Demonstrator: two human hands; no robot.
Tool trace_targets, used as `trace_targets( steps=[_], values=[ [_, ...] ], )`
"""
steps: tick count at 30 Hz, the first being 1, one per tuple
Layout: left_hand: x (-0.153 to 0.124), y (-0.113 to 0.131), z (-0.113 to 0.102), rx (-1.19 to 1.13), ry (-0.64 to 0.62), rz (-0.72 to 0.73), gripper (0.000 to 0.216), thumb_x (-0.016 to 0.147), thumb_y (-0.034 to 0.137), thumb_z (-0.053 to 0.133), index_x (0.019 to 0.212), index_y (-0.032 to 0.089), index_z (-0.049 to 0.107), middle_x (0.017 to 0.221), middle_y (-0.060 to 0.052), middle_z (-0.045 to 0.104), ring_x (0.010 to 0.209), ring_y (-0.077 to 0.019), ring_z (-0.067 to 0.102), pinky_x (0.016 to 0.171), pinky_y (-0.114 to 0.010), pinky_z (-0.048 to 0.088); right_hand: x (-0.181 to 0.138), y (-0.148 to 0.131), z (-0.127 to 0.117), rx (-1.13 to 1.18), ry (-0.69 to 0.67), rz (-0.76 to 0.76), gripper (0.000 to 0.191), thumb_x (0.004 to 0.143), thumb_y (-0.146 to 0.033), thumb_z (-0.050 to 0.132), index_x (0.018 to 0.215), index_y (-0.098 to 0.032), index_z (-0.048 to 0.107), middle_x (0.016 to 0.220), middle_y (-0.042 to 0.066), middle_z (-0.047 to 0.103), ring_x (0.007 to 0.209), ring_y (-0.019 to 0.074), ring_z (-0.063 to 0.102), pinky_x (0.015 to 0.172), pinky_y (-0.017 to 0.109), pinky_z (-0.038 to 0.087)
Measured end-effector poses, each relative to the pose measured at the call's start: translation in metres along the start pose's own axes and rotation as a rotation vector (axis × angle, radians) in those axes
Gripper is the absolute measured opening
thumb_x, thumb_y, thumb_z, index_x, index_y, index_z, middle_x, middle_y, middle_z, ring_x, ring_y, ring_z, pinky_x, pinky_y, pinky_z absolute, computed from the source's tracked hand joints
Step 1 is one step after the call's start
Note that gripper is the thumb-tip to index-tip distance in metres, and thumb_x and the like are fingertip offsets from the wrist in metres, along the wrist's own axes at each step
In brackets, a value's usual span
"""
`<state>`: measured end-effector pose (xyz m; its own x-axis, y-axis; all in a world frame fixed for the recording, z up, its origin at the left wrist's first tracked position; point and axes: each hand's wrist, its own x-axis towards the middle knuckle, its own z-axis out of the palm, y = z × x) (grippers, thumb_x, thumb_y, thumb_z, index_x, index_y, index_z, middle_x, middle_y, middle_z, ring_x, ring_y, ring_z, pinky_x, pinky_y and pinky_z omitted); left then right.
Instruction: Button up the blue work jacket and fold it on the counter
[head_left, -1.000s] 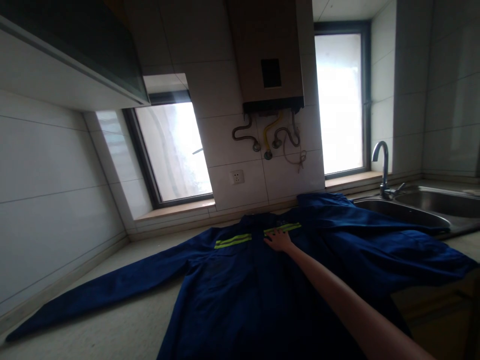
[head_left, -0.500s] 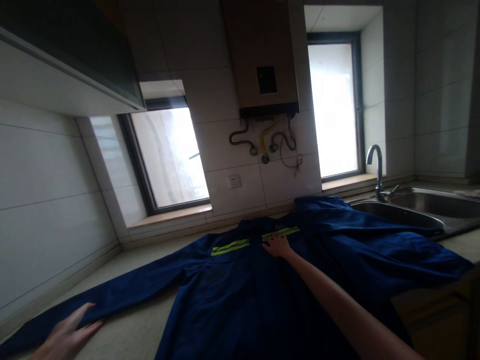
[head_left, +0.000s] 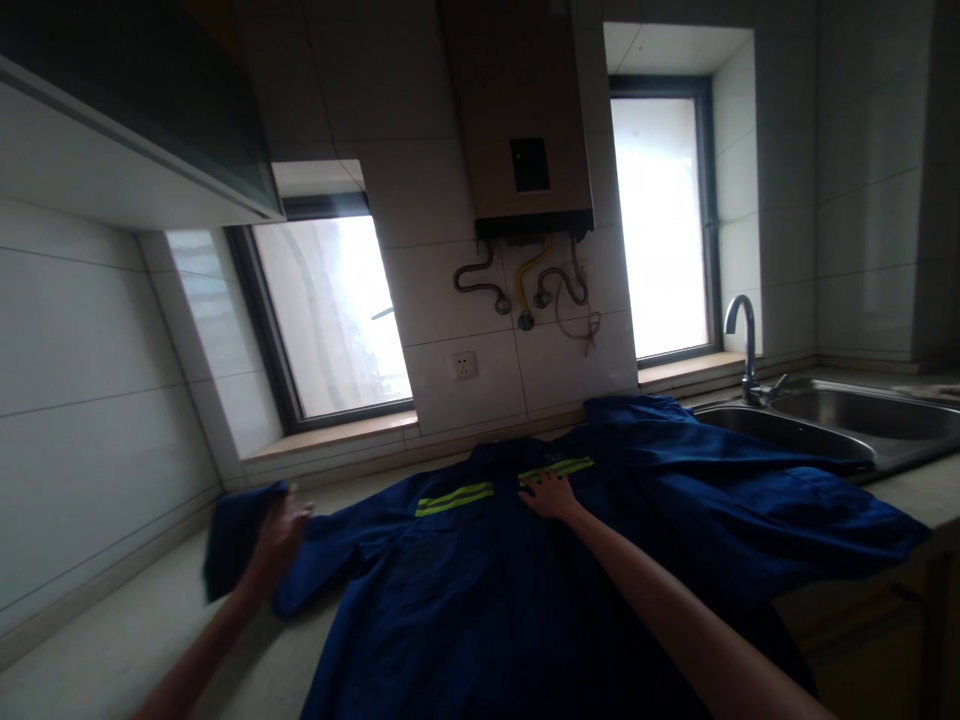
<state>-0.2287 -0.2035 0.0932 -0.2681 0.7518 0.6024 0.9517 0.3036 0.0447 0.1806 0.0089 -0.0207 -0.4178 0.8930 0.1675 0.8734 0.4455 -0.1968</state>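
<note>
A dark blue work jacket (head_left: pixel 480 590) with yellow-green reflective stripes (head_left: pixel 454 497) lies spread on the kitchen counter (head_left: pixel 112 650). My right hand (head_left: pixel 550 494) rests flat on its chest near the stripes, fingers spread. My left hand (head_left: pixel 276 543) is raised above the counter at the left and grips the end of the jacket's left sleeve (head_left: pixel 236 535), which is lifted and folded toward the body. The jacket's other sleeve (head_left: pixel 787 500) stretches right, beside the sink.
A steel double sink (head_left: pixel 832 425) with a tap (head_left: pixel 742 340) is at the right. A water heater (head_left: pixel 517 120) with hoses hangs on the tiled wall above a socket (head_left: pixel 463 365). Two windows flank it. An overhead cabinet (head_left: pixel 135 120) juts out at upper left.
My left hand came into view, took the sleeve end lying flat at the far left and lifted it up and rightward toward the jacket body. My right hand stayed on the chest.
</note>
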Motion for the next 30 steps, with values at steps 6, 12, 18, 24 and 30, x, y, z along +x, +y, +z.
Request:
trace_targets(
  steps=[6, 12, 18, 24, 30],
  values=[
    [-0.080, 0.121, 0.008, -0.210, -0.523, 0.695, 0.045, 0.090, 0.038, 0.038, 0.133, 0.030, 0.046, 0.144, 0.004, 0.040, 0.133, -0.0239, 0.033, 0.117, -0.039, 0.013, -0.002, 0.000, -0.001, -0.009, 0.017, -0.009, 0.064, 0.086, -0.066, 0.025, 0.137, -0.032, 0.042, 0.145, 0.012, 0.034, 0.128, 0.0380, 0.032, 0.098, 0.060, 0.021],
    [-0.098, 0.137, -0.003, -0.456, -0.536, 0.622, 0.027, 0.086, 0.029, 0.044, 0.095, 0.023, 0.069, 0.121, -0.005, 0.062, 0.111, -0.0231, 0.056, 0.099, -0.037, 0.043, -0.002, -0.002, -0.002, -0.009, 0.063, 0.003, 0.059, 0.086, -0.064, 0.029, 0.135, -0.034, 0.044, 0.144, 0.011, 0.036, 0.128, 0.0372, 0.033, 0.097, 0.060, 0.022],
    [-0.101, 0.211, -0.016, -0.652, -0.353, 0.616, 0.015, 0.085, 0.025, 0.048, 0.082, 0.021, 0.063, 0.099, -0.005, 0.064, 0.093, -0.0172, 0.059, 0.085, -0.029, 0.048, -0.012, -0.007, -0.011, 0.050, 0.186, 0.031, 0.049, 0.091, -0.049, 0.030, 0.113, -0.023, 0.065, 0.117, 0.012, 0.061, 0.111, 0.0299, 0.049, 0.093, 0.046, 0.034],
    [-0.139, 0.286, 0.004, -0.446, -0.432, 0.497, 0.032, 0.083, 0.043, 0.053, 0.097, 0.018, 0.067, 0.109, -0.014, 0.064, 0.104, -0.0291, 0.056, 0.086, -0.041, 0.049, -0.027, -0.012, -0.029, 0.103, 0.311, -0.058, 0.039, 0.094, -0.031, 0.032, 0.099, -0.016, 0.068, 0.107, 0.010, 0.066, 0.110, 0.0206, 0.051, 0.099, 0.030, 0.032],
    [-0.152, 0.292, 0.015, -0.431, -0.353, 0.511, 0.024, 0.084, 0.030, 0.050, 0.097, 0.023, 0.069, 0.112, -0.011, 0.065, 0.106, -0.0277, 0.055, 0.091, -0.042, 0.046, -0.048, -0.020, -0.039, 0.225, 0.346, -0.128, 0.034, 0.090, -0.028, 0.039, 0.090, -0.016, 0.070, 0.096, 0.006, 0.070, 0.094, 0.0179, 0.060, 0.086, 0.024, 0.041]
  ],
)
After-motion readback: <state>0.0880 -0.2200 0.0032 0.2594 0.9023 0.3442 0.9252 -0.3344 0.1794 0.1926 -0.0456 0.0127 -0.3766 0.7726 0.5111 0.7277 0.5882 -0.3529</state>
